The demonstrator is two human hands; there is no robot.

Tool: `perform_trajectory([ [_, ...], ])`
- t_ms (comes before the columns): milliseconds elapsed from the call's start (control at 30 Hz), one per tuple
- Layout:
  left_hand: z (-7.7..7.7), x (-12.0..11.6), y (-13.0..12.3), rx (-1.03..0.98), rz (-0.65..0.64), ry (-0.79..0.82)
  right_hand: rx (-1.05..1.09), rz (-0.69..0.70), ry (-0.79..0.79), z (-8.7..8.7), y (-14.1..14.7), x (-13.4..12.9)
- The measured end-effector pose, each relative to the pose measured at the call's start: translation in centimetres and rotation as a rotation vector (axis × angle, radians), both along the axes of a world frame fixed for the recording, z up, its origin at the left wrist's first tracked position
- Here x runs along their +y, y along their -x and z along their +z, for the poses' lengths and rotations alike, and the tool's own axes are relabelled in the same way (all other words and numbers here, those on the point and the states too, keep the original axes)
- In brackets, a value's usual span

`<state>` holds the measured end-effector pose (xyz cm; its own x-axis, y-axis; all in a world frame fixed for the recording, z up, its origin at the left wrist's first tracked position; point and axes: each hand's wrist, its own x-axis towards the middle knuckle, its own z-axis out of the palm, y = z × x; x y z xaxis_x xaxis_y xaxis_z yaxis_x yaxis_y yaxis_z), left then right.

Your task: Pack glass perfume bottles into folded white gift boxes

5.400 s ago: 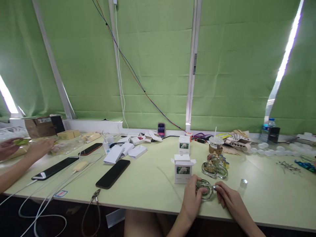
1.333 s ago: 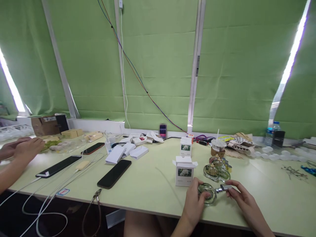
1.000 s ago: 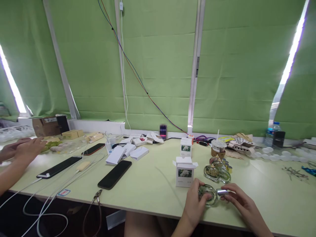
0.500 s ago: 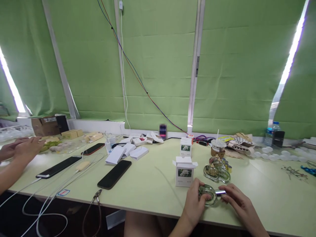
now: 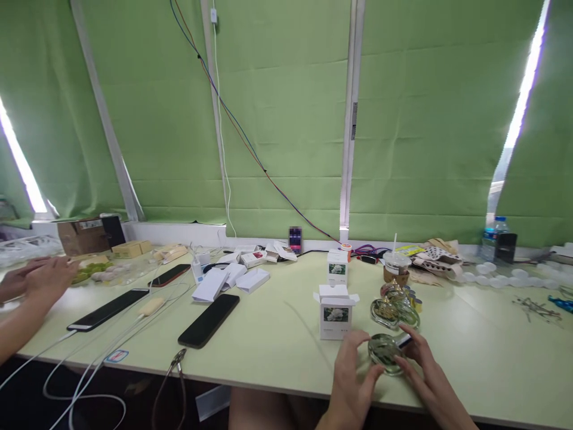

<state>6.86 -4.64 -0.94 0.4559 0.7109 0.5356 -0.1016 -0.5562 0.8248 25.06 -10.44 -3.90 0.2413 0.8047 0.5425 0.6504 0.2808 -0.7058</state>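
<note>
the right hand [image 5: 427, 373] pinches the round glass bottle [image 5: 385, 353] near the white flower-print box [image 5: 335, 322]; whether the left hand's [image 5: 351, 373] curled grip bears on its edge i cannot tell. smooth glass could slip if pressure eases.

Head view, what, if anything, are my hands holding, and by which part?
The round glass bottle, by its edges: left hand at the rim opposite the silver cap, right hand at the capped end.
</note>
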Motion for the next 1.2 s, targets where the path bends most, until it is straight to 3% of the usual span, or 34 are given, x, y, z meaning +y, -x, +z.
perform_trajectory([
  [133, 1.1, 0.2, 2.9, -0.132, 0.267, -0.233, -0.102, -0.123, -0.005, -0.4, -0.7, 0.2],
  [233, 3.5, 2.4, 5.7, -0.240, 0.547, -0.190, -0.223, -0.123, -0.081, -0.3, -0.8, 0.3],
  [300, 5.2, 4.2, 7.4, -0.249, 0.599, -0.149, -0.268, -0.114, -0.114, -0.3, -0.7, 0.4],
  [433, 6.9, 6.5, 9.3, -0.060, 0.363, -0.110, -0.262, -0.182, -0.070, -0.2, -0.4, 0.2],
  [567, 5.9, 7.1, 8.4, 0.129, 0.169, -0.029, -0.109, -0.256, -0.004, -0.4, -0.3, -0.1],
  [733, 3.8, 7.8, 6.1, 0.102, 0.079, -0.067, 0.138, -0.219, -0.094, -0.8, -0.3, 0.2],
  [900, 2.8, 7.3, 5.8, 0.119, 0.088, -0.241, 0.383, -0.160, -0.176, -0.7, 0.1, 0.4],
  [1000, 2.6, 6.6, 6.0, 0.150, 0.078, -0.391, 0.523, -0.149, -0.296, 1.1, 1.3, 0.1],
  [1100, 2.5, 6.3, 6.0, 0.163, 0.077, -0.457, 0.625, -0.237, -0.413, 4.1, 2.9, 0.0],
  [1200, 2.7, 6.1, 5.9, 0.171, 0.057, -0.451, 0.548, -0.183, -0.486, 6.5, 4.3, 0.7],
])
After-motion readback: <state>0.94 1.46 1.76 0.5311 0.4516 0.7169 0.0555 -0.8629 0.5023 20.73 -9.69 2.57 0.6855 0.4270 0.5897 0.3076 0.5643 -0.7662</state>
